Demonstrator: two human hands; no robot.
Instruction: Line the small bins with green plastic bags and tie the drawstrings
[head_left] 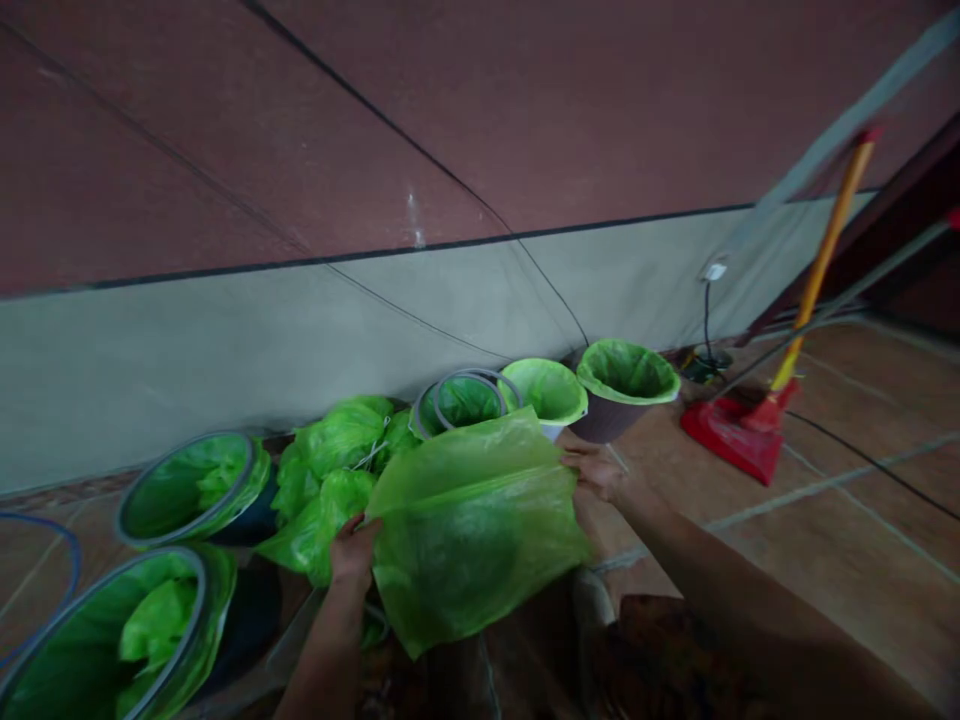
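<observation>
A green plastic bag [480, 540], thin and see-through, is spread between my two hands in the middle of the view. My left hand [354, 550] grips its left edge, with the fingertips partly behind the plastic. At its upper right edge, my right hand [594, 472] pinches the film. Behind the bag stand a bin with grey rings [450, 398], a white lined bin [551, 393] and a dark lined bin [626, 385]. Tied green bags [337, 450] lie in a heap just left of the spread bag.
Two green-lined bins [187, 490] [112, 640] stand at the left, beside a blue hose [71, 560]. At the right, a red dustpan [739, 435] with a yellow handle rests on the tiled floor. A black cable [862, 465] crosses the tiles, and a wall [225, 340] runs behind.
</observation>
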